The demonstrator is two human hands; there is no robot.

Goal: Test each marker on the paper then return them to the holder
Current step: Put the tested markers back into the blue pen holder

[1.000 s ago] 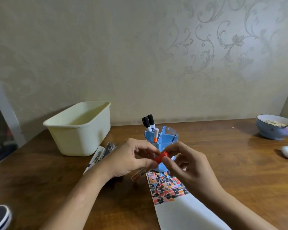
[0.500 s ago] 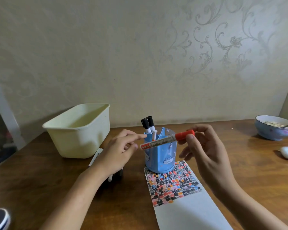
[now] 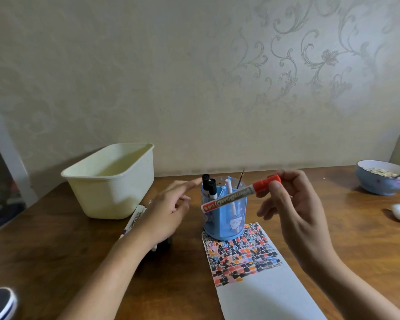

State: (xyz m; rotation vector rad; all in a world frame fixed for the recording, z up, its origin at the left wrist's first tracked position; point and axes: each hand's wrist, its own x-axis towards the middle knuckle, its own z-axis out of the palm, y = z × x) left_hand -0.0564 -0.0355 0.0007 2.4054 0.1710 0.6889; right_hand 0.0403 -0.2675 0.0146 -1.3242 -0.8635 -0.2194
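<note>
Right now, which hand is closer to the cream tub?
Left. The left hand hovers open just right of the tub, over the loose markers. The right hand is farther right, past the holder, pinching the red marker.

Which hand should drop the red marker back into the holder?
Right, probably. The right hand already pinches the red marker by its capped end, held just above the blue holder. The left hand is open, holding nothing, beside the holder.

Right hand [image 3: 293, 211] raised, fingers [image 3: 275, 189] pinching; left hand [image 3: 169, 209] extended, fingers relaxed.
</note>
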